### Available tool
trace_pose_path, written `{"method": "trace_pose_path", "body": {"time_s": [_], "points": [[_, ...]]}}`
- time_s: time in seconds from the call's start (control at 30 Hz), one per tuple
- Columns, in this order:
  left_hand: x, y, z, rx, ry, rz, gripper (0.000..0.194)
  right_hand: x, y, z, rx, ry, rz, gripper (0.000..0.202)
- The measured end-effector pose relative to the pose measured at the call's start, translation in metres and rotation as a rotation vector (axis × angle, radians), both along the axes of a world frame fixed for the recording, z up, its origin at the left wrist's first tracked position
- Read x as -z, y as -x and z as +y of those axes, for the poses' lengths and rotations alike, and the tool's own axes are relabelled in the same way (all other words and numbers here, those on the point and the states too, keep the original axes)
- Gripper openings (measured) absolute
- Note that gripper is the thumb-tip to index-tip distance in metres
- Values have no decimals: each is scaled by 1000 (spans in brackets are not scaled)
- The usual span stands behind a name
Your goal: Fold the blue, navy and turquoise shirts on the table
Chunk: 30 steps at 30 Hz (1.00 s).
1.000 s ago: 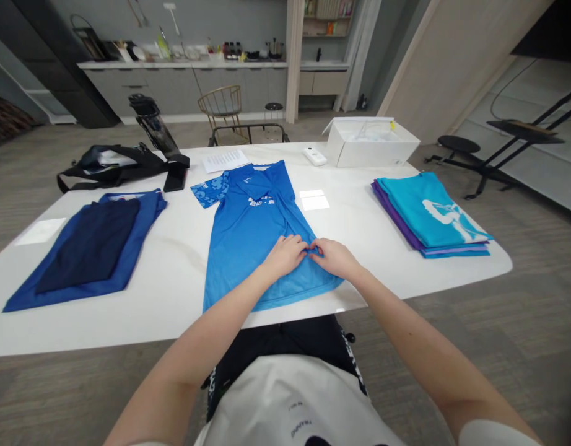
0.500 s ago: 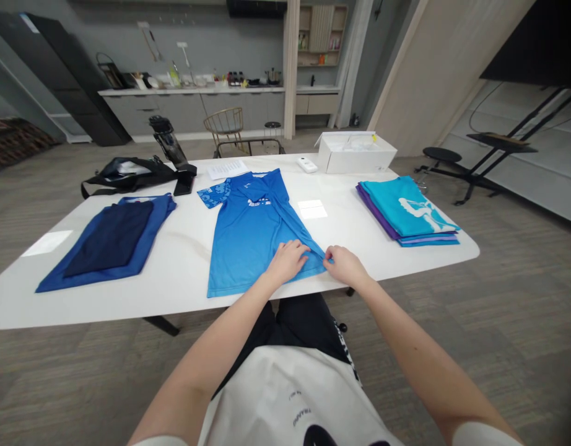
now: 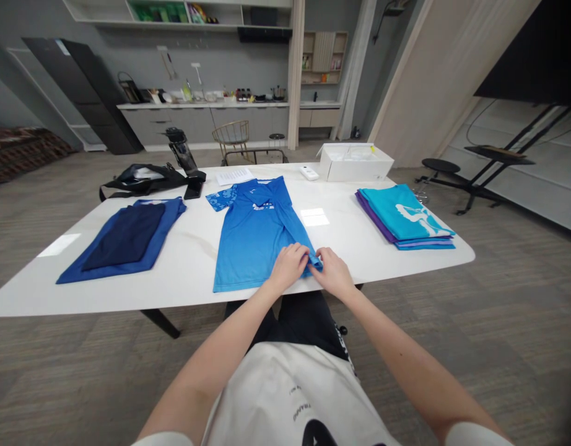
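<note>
A blue polo shirt point(image 3: 248, 241) lies front up on the white table point(image 3: 192, 272), its collar pointing away from me. Its patterned sleeve spreads out to the left, while the right side is folded inward over the front. At the lower right corner of the hem, my right hand point(image 3: 332, 270) pinches the folded edge. Close beside it, my left hand point(image 3: 290, 265) also has its fingers curled on the shirt's hem, almost meeting the right fingertips.
Folded dark blue clothes point(image 3: 127, 238) lie at left; a stack of folded shirts point(image 3: 401, 214) sits at right. Along the back are a black bag point(image 3: 143, 178), a bottle point(image 3: 183, 152), a phone point(image 3: 193, 188), paper point(image 3: 234, 176), a white remote point(image 3: 308, 173) and a white box point(image 3: 357, 164).
My right hand has drawn the shirt's lower right edge inward, toward my left hand. The corner is now bunched between them. The camera view has tilted up slightly.
</note>
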<state>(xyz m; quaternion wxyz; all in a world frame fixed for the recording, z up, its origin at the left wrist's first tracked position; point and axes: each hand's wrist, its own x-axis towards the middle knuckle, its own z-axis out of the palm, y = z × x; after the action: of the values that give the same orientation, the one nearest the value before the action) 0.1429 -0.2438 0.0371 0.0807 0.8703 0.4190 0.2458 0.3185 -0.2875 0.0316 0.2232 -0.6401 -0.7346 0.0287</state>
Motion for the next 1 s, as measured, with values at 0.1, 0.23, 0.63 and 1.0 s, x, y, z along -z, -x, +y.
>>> {"method": "trace_pose_path", "body": {"time_s": [0.1,0.23,0.63,1.0], "points": [[0,10,-4,-40,-14,-84,18,9,3,-2,97,45,-16,14],[3,26,-10,-95,-100,-19,20,11,7,-6,47,32,68,19],[12,57,-17,79,-252,167,24,17,-8,-15,-186,-55,-33,24],[15,74,-38,59,-122,228,18,17,-7,-21,-374,-105,-214,17]]}}
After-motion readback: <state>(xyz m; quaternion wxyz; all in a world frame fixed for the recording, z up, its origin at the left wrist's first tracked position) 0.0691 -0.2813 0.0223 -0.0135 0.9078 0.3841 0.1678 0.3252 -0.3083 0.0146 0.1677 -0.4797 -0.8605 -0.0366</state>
